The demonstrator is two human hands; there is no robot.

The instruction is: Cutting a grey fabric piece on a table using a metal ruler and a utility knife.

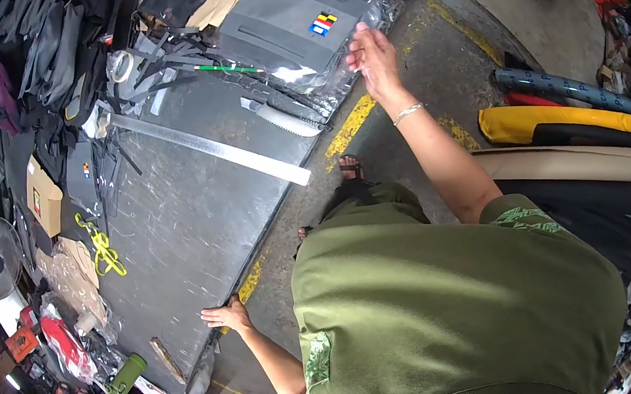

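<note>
- Grey flat panel (273, 20) in clear plastic: right hand (376, 60) near its edge, fingers loosely extended.
- Dark, scuffed tabletop (187, 227): left hand (230, 315) at its edge, fingers outstretched.

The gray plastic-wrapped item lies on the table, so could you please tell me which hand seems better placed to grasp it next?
Probably the right hand: it is close to the gray plastic-wrapped item and looks empty. The left hand rests at the edge of the table, farther away.
</note>
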